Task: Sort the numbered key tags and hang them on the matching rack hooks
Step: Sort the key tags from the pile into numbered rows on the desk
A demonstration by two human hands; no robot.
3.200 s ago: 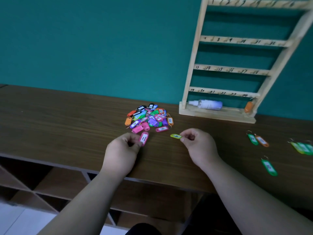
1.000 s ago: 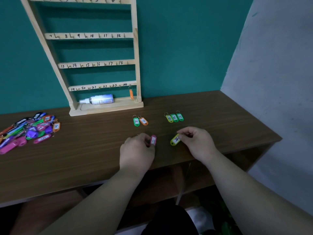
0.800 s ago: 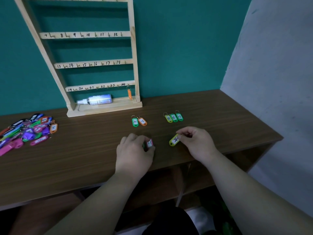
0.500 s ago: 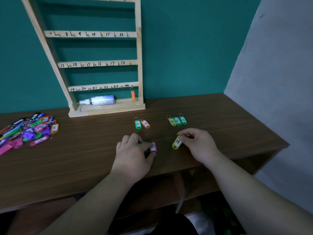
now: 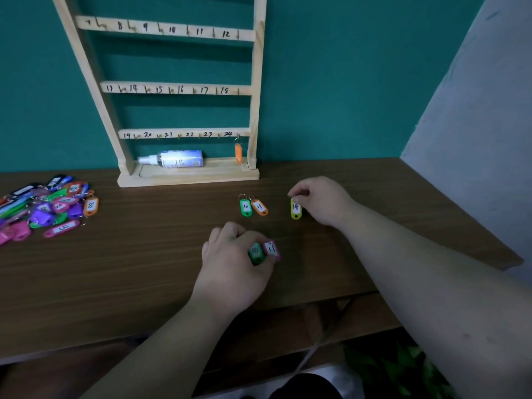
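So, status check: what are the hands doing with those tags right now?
Left hand grips green 10 tag and pink 11 tag. Right hand pinches yellow 14 tag. Rack: one orange tag at hook 24; spray bottle on its base.

Dark brown wood-grain table (image 5: 144, 269). Teal wall (image 5: 331, 82) far, grey wall (image 5: 475, 125) right. Pale wooden rack (image 5: 253, 82) with black numbers; white bottle (image 5: 178, 158); orange hung tag (image 5: 238, 153). White-labelled: far green tag (image 5: 245, 208), orange tag (image 5: 259, 207), yellow tag (image 5: 295, 208), near green tag (image 5: 255, 251), pink tag (image 5: 272, 249). Left pile (image 5: 49, 208): pink, purple, green, orange, blue.
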